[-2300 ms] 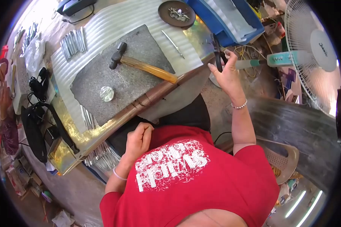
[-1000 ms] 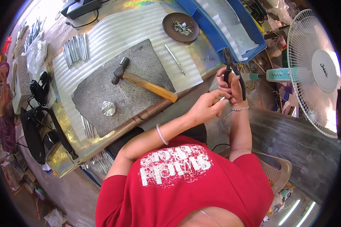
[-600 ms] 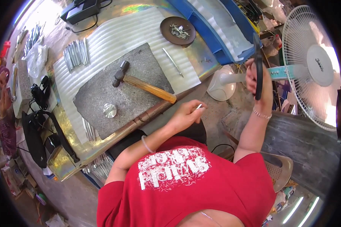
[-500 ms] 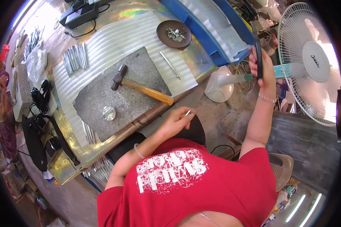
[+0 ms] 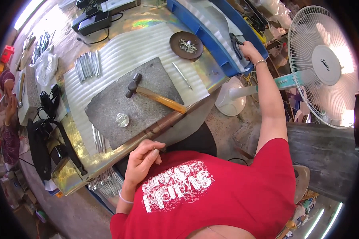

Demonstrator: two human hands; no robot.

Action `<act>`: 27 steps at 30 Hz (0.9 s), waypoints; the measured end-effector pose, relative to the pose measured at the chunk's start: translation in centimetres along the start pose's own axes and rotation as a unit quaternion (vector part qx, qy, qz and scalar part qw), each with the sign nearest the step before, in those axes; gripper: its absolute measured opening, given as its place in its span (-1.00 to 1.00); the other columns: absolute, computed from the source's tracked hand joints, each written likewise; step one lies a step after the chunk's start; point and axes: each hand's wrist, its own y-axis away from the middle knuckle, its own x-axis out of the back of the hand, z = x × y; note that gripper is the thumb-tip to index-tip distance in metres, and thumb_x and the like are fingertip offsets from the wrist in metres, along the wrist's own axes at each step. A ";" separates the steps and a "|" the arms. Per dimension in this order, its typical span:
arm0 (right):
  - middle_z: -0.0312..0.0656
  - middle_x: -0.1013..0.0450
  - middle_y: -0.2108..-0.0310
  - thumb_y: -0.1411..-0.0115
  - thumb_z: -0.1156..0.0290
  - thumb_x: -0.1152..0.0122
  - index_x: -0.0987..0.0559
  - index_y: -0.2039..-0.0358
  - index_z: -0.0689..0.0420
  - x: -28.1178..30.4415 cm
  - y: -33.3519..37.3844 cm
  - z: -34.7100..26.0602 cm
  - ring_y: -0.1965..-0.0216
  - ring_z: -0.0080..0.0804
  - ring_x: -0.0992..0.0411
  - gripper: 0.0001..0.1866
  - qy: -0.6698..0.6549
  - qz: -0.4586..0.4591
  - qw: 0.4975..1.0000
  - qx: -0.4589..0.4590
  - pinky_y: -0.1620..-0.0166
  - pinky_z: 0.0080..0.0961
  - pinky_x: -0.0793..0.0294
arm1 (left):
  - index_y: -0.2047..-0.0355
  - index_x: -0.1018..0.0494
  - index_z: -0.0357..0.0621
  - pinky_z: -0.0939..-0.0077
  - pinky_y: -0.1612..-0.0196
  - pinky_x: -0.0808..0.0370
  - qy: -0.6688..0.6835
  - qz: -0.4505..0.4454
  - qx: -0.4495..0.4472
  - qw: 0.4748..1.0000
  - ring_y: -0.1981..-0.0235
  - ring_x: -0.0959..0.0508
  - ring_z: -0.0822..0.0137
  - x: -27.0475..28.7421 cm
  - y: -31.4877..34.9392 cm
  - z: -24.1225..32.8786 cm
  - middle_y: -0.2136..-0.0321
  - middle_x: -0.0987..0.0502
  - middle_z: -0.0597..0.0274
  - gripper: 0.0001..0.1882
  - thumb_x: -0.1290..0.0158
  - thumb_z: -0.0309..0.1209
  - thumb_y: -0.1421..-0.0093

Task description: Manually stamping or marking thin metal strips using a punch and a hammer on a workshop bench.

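My right hand (image 5: pixel 249 52) reaches into the blue tray (image 5: pixel 203 35) at the far right. Its fingers are closed on the black loop handles of what look like shears (image 5: pixel 235 44). Close to my chest, below the table edge, my left hand (image 5: pixel 144 160) has its fingers curled together; whatever they may hold is hidden. A hammer (image 5: pixel 159 98) with a wooden handle lies across the grey stone slab (image 5: pixel 147 119). Near the slab's front edge sits a small shiny metal disc (image 5: pixel 122 120). A thin silver pen-like tool (image 5: pixel 182 76) rests on the white foam sheet right of the slab.
A brown dish (image 5: pixel 174 44) holds small metal slivers. Bundled silver rods (image 5: pixel 87 65) lie at the back left of the foam. A white fan (image 5: pixel 325 65) stands on the right. Black cables and a dark strap (image 5: pixel 42 147) are on the left; another person's hands (image 5: pixel 10 97) show beyond.
My right hand has moved left and down from beside the fan into the blue tray with the dark tool. My left hand has drawn back toward my chest; the pale piece in it no longer shows.
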 end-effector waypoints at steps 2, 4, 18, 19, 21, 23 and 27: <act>-0.10 -0.31 0.71 -0.12 0.30 0.02 -0.41 0.43 0.37 -0.7 -0.5 1.3 0.80 -0.32 -0.27 -0.69 0.022 0.025 0.999 0.032 0.73 -0.37 -0.18 | 0.21 -0.48 -0.35 0.71 0.34 -0.41 -0.017 0.043 -0.024 0.999 0.46 -0.46 0.52 0.5 0.6 1.0 0.33 -0.33 0.23 -0.81 0.03 -0.61 -0.17; -0.06 -0.36 0.64 -0.13 0.29 0.01 -0.41 0.39 0.35 -0.6 -0.7 1.4 0.70 -0.26 -0.34 -0.69 0.033 0.001 0.999 0.017 0.64 -0.33 -0.28 | 0.23 -0.49 -0.34 0.70 0.35 -0.41 -0.036 0.077 -0.062 0.994 0.44 -0.46 0.50 1.0 1.3 1.9 0.35 -0.33 0.24 -0.81 0.01 -0.63 -0.14; -0.11 -0.50 0.43 -0.14 0.38 -0.10 -0.50 0.24 0.23 0.4 12.9 -3.6 0.40 -0.40 -0.48 -0.78 -0.016 0.130 0.947 0.293 0.29 -0.54 -0.43 | 0.41 -0.46 -0.32 0.67 0.37 -0.32 -0.011 0.222 -0.192 0.956 0.45 -0.39 0.43 3.1 4.0 4.0 0.46 -0.42 0.20 -0.90 -0.12 -0.61 -0.02; -0.14 -0.50 0.46 -0.15 0.40 -0.09 -0.50 0.25 0.25 -0.4 15.2 -5.1 0.43 -0.46 -0.47 -0.79 -0.025 0.121 0.945 0.304 0.32 -0.58 -0.42 | 0.41 -0.45 -0.31 0.70 0.44 -0.32 0.005 0.239 -0.187 0.953 0.49 -0.39 0.45 3.2 4.1 4.2 0.47 -0.40 0.20 -0.90 -0.12 -0.59 -0.04; -0.16 -0.49 0.42 -0.13 0.50 -0.10 -0.50 0.26 0.26 -2.0 19.8 -7.7 0.42 -0.46 -0.46 -0.84 -0.091 0.069 0.941 0.320 0.32 -0.61 -0.42 | 0.40 -0.43 -0.31 0.73 0.51 -0.32 0.039 0.252 -0.179 0.950 0.54 -0.38 0.47 3.1 4.0 4.6 0.48 -0.39 0.20 -0.89 -0.12 -0.56 -0.06; -0.15 -0.46 0.37 -0.09 0.54 -0.13 -0.49 0.27 0.24 -3.7 24.1 -9.6 0.37 -0.42 -0.46 -0.84 -0.093 0.022 0.923 0.373 0.29 -0.59 -0.42 | 0.37 -0.40 -0.31 0.76 0.61 -0.34 0.094 0.262 -0.189 0.942 0.61 -0.37 0.50 3.2 3.7 4.7 0.47 -0.36 0.18 -0.87 -0.11 -0.52 -0.10; -0.07 -0.37 0.24 -0.03 0.51 -0.19 -0.43 0.18 0.22 -7.7 27.0 -11.2 0.23 -0.13 -0.40 -0.70 0.002 0.000 0.884 0.468 0.18 -0.43 -0.41 | 0.30 -0.32 -0.30 0.72 0.57 -0.45 0.199 0.282 -0.230 0.910 0.59 -0.46 0.44 3.9 3.4 4.7 0.36 -0.35 0.11 -0.81 -0.08 -0.51 -0.13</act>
